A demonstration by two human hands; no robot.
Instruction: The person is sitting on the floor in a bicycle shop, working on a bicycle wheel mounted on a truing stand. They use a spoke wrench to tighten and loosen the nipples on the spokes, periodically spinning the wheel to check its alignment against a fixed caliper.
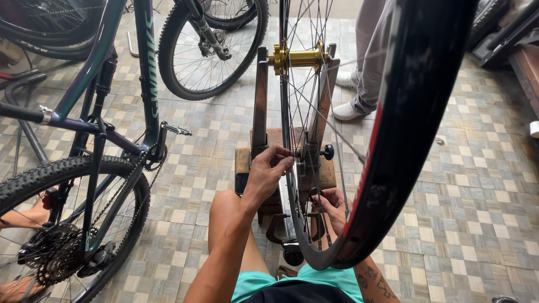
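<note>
Bicycle wheel (393,140): black deep-section rim with a thin red stripe, thin steel spokes, gold metal hub (297,57). Mounted upright in a truing stand (260,106) of flat, worn steel uprights on a rusty brown base, standing on the floor directly before the seated person's knees.

Left hand (268,173): fingers pinched narrow at the rim edge beside the stand's left upright, gripping a small part too small to identify.

Right hand (332,203): reached in among the spokes low on the wheel, fingers curled close around a spoke; partly hidden behind the rim, so what it grips cannot be told. A round black knob (328,151) projects from the stand just above it.

Floor (471,213): small square tiles in a beige, grey and white checker pattern, matte.

Left: mountain bike (101,129), dark green-to-purple frame with pale lettering along the tube, knobby black tyre, chain, toothed pedal.

Behind: second knobby wheel (210,47), upright.

Background right: another person's grey trouser legs and white shoes (351,109), standing just beyond the stand.
</note>
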